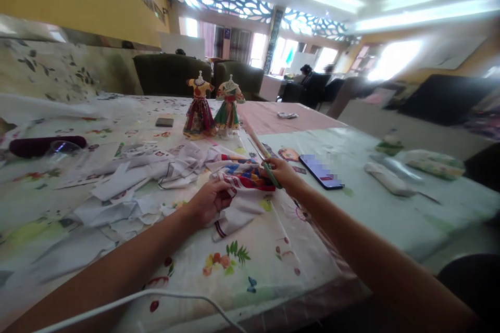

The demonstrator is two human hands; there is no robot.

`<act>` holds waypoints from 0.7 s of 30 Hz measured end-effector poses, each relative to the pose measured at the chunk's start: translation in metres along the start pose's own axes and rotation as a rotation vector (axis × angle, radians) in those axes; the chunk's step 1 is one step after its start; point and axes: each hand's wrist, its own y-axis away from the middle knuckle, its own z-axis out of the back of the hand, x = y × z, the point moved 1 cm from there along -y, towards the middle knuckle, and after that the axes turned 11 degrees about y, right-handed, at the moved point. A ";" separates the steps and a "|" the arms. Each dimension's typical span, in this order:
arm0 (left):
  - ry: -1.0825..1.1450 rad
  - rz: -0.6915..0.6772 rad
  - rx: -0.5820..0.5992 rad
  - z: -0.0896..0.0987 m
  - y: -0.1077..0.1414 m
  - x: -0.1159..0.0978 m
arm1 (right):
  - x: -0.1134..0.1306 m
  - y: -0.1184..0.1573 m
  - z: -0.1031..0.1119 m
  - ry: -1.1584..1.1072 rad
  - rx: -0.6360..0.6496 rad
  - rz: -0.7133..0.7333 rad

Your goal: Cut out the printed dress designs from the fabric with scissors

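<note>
Near the middle of the table, my left hand pinches the edge of a patterned cloth in red, white and blue. Green-handled scissors are in my right hand, at the right end of the cloth. Their blades point up and to the left, above the cloth; whether they touch it I cannot tell. A plain white part of the cloth hangs down between my hands onto the flowered tablecloth. Pale fabric scraps lie to the left of my left hand.
Two small dressed mannequins, one in maroon and one in green, stand behind the cloth. A phone lies at right, near a white pouch. A white cable crosses the front. A person sits far back.
</note>
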 end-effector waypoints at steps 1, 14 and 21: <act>-0.009 -0.014 -0.004 0.001 -0.001 0.000 | 0.005 -0.002 0.002 -0.047 -0.007 0.002; -0.330 -0.249 -0.087 -0.008 0.014 0.006 | 0.009 0.034 -0.014 -0.473 0.253 0.035; -0.506 -0.380 0.018 -0.015 0.026 0.013 | -0.001 0.028 -0.006 -0.564 0.296 0.021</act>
